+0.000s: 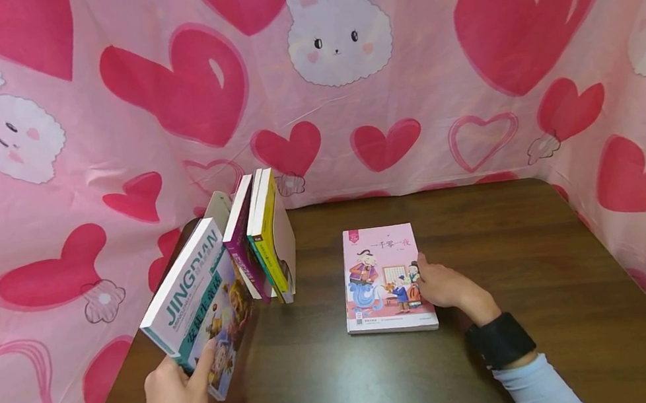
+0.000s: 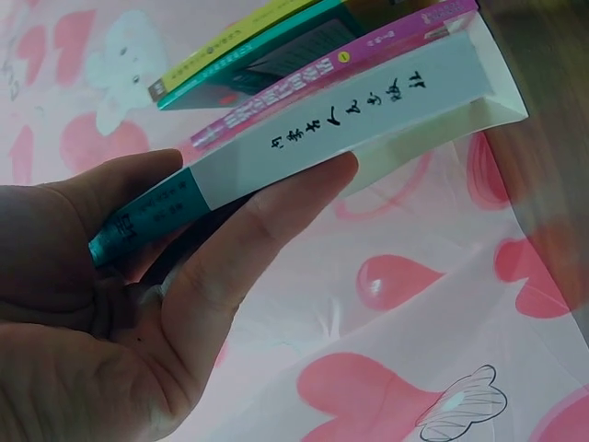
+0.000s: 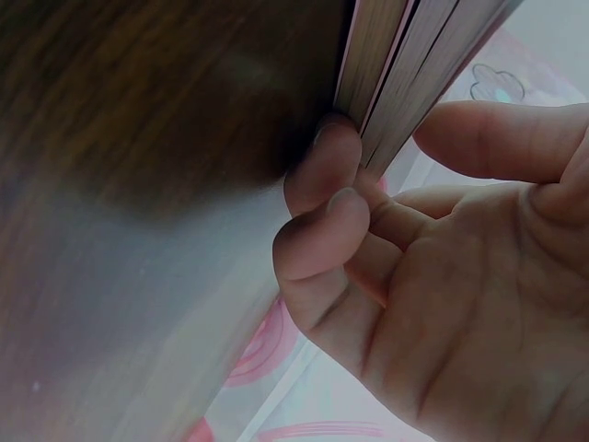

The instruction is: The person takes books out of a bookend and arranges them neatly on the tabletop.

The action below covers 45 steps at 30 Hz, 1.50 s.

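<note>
My left hand (image 1: 174, 394) holds a white and teal storybook (image 1: 205, 301) by its near lower end, thumb on the illustrated cover. The book leans at the left; its spine (image 2: 331, 120) runs between thumb and fingers in the left wrist view. A pink illustrated book (image 1: 389, 287) lies face up mid-table. Along its right edge, my right hand (image 1: 449, 283) grips it, the thumb at the cover side. Curled fingers (image 3: 322, 235) meet the lower side of the page edges (image 3: 414, 83) in the right wrist view, where the pages show as two layers.
Beyond the held book stand a purple book (image 1: 241, 250) and a yellow book (image 1: 269, 234) with a teal one against it. A cream bookend panel (image 1: 218, 208) rises behind at left. The brown table (image 1: 332, 386) meets a pink heart-patterned cloth (image 1: 435, 82).
</note>
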Motion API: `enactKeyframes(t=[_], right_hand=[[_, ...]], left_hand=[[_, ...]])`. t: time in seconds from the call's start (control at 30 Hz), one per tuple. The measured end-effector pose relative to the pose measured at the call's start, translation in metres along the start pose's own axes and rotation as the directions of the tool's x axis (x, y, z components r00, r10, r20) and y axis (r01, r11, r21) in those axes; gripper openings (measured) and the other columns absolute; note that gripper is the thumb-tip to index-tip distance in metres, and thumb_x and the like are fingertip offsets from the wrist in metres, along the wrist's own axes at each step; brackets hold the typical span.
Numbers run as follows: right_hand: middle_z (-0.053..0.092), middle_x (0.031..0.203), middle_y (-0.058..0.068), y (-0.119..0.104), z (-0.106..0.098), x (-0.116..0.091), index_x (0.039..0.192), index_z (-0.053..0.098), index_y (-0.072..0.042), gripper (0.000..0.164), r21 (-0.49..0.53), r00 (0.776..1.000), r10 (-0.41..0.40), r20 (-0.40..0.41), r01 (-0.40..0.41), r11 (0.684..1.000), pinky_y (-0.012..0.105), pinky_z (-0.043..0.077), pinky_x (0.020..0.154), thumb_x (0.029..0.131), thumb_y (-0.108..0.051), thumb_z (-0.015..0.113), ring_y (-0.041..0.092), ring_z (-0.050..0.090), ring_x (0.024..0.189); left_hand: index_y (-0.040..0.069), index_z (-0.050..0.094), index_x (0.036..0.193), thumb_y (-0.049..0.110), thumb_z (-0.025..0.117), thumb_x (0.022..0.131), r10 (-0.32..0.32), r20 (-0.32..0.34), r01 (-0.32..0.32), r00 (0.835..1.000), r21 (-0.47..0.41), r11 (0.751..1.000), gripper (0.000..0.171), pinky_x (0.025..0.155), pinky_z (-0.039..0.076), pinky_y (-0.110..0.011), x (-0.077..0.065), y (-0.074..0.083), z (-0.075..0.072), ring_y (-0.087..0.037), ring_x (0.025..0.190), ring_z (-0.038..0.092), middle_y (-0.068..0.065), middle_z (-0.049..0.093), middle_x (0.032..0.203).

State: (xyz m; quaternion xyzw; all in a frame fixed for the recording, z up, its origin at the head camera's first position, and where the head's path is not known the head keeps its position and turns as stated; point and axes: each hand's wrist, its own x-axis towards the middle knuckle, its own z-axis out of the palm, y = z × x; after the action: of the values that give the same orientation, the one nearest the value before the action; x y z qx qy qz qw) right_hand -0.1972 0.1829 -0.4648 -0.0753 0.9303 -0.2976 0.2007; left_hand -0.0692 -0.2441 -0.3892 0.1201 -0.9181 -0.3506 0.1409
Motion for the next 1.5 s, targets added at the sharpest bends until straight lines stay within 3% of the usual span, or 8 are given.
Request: enactKeyframes(t=[0.2, 0.43, 0.67, 1.5], right_hand=[[0.036, 0.156, 0.044, 0.0, -0.001, -0.001, 0.155, 0.011, 0.021, 0.072, -0.002, 1.0, -0.007, -0.004, 0.007, 1.0, 0.073, 0.036, 0.114, 0.106, -0.014, 0.05, 0.049, 0.051, 0.126], [0.035, 0.158, 0.043, 0.0, -0.001, -0.001, 0.156, 0.01, 0.02, 0.073, 0.016, 1.0, 0.001, 0.003, -0.001, 1.0, 0.074, 0.035, 0.114, 0.106, -0.015, 0.05, 0.05, 0.049, 0.131], [0.036, 0.157, 0.044, -0.002, -0.002, -0.002, 0.155, 0.011, 0.021, 0.073, 0.008, 1.0, -0.006, -0.001, 0.006, 1.0, 0.074, 0.037, 0.113, 0.106, -0.016, 0.051, 0.05, 0.051, 0.129], [0.035, 0.158, 0.042, 0.001, 0.0, 0.0, 0.156, 0.009, 0.019, 0.073, 0.017, 1.0, 0.003, 0.003, -0.003, 1.0, 0.073, 0.036, 0.114, 0.107, -0.016, 0.049, 0.05, 0.049, 0.13]], left_hand=[[-0.011, 0.057, 0.137, 0.028, 0.068, 0.102, -0.023, 0.009, 0.023, 1.0, -0.001, 1.0, 0.054, 0.079, 0.059, -0.072, -0.004, 0.003, -0.004, -0.058, 0.098, 0.071, -0.043, 0.067, 0.122], [-0.014, 0.065, 0.126, 0.027, 0.072, 0.099, 0.012, -0.043, -0.012, 0.999, -0.002, 1.0, 0.048, 0.073, 0.061, -0.069, -0.01, 0.003, -0.006, -0.053, 0.087, 0.074, -0.043, 0.071, 0.111], [-0.013, 0.067, 0.125, 0.022, 0.073, 0.099, 0.046, -0.079, -0.048, 0.996, -0.021, 0.999, 0.044, 0.07, 0.062, -0.068, -0.014, 0.006, -0.005, -0.052, 0.086, 0.075, -0.042, 0.072, 0.109], [-0.007, 0.06, 0.138, 0.021, 0.07, 0.101, 0.087, 0.099, -0.08, 0.991, -0.076, 0.994, 0.047, 0.079, 0.061, -0.066, -0.015, 0.013, -0.003, -0.05, 0.101, 0.073, -0.038, 0.071, 0.123]])
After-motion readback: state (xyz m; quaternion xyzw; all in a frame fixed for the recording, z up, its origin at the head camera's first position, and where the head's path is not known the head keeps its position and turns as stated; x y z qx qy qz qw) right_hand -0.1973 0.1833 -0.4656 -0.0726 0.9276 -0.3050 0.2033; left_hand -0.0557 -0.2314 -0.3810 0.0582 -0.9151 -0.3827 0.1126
